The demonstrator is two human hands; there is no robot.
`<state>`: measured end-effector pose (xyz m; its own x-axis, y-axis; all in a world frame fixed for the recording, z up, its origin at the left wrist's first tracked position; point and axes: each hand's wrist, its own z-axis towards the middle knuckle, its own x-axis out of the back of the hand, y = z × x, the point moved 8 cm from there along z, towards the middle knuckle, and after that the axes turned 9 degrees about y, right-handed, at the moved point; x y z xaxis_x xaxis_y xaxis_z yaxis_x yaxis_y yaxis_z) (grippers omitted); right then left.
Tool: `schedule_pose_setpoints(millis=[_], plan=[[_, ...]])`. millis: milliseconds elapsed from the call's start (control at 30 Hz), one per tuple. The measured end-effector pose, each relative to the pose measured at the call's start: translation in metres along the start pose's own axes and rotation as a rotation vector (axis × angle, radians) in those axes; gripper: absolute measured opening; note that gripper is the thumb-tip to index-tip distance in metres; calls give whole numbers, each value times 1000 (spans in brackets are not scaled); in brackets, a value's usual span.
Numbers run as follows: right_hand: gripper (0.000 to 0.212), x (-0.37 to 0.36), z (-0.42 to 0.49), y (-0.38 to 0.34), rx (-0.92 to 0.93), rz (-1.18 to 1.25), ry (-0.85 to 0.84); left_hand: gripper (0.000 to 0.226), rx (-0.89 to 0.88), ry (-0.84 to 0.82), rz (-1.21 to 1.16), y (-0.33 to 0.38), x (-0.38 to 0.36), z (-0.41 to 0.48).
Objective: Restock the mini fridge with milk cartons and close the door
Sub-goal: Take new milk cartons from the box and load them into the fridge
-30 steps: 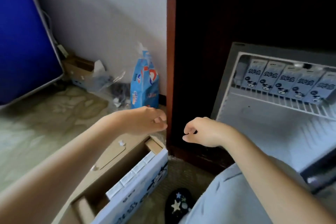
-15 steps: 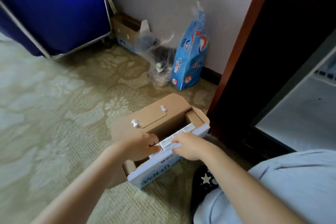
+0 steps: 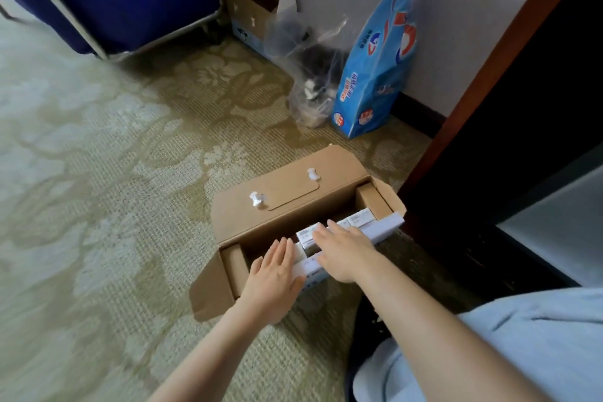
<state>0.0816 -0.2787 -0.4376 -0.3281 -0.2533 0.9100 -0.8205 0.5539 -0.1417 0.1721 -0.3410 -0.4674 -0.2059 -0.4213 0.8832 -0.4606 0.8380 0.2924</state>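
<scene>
Head view: we log both hands with fingers straight, gripping nothing; left hand (image 3: 273,275) reaches over the near wall of the cardboard box (image 3: 287,178), right hand (image 3: 346,252) rests on milk cartons (image 3: 360,218) inside it, on carpet (image 3: 98,173).

The left hand (image 3: 272,274) reaches forward, palm down, fingers straight and close together. The right hand (image 3: 342,251) lies just beside it, slightly farther forward, also flat with fingers extended.

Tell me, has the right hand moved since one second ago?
Yes. The right hand went down from beside the wooden cabinet edge into the cardboard box, where it now lies flat on the milk cartons.
</scene>
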Motion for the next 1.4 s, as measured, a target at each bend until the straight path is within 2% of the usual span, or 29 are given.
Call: schedule_pose_setpoints(millis=[167,300,500,633,767,1000,1233,1400], plan=[[48,10,14,-1,0,62,191,65,79,-1,-74,-7,-4,23],[46,11,24,0,-5,98,276,60,117,8,-129,-11,-5,31],[44,10,38,1,-20,41,315,59,146,28,-133,-19,-3,42],[45,4,41,5,-50,14,291,60,136,21,-25,-24,3,49],[46,4,42,5,-29,-15,307,44,86,133,81,-23,12,48],[38,11,30,8,-21,79,367,42,10,261,107,-19,29,45],[37,53,5,14,-47,237,479,39,-94,525,-37,-8,84,17],[34,102,-25,21,-43,281,608,35,-214,632,-83,23,149,-6]])
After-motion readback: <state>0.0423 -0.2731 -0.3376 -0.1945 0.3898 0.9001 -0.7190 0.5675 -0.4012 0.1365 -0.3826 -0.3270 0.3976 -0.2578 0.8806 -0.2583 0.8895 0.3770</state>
